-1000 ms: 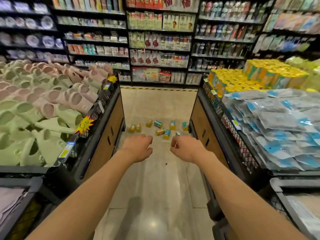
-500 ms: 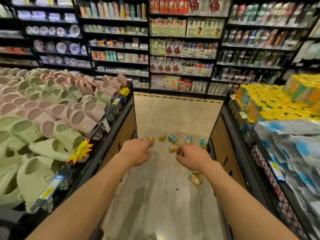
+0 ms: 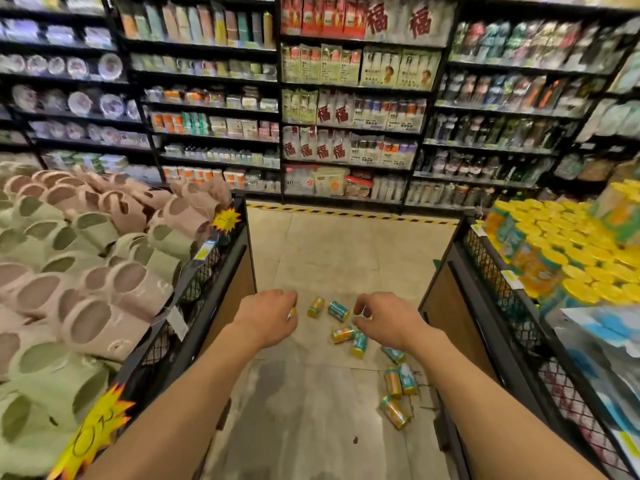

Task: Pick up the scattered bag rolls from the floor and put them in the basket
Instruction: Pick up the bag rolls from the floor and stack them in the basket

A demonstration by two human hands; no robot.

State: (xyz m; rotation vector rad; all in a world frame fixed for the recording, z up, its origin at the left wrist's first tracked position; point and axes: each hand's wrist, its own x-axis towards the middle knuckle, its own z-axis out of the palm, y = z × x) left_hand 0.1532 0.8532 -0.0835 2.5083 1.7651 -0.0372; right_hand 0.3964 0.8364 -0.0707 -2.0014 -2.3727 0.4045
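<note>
In the aisle: I stand between two bins, both arms stretched forward over the floor (image 3: 322, 258).
Left hand (image 3: 268, 315): fingers loosely curled, holding nothing; it hangs above the floor. A yellow roll shows at its fingertips, and I cannot tell whether they touch.
Right hand (image 3: 388, 322): fingers loosely curled downward, holding nothing; it hangs above the rolls.
Rolls (image 3: 338, 311): scattered on the floor, yellow and teal. Several lie between and beyond my hands; three more lie under my right forearm, near the right bin (image 3: 460, 306).
Basket: not visible in the head view.
Left bin (image 3: 221, 271): piled with pink and green slippers (image 3: 104, 271).
Change from 0.5 s ago: the rolls sit lower and nearer in view, and more of them show beside the right bin. My right-hand fingers are spread wider than before. Both hands remain without a roll.
</note>
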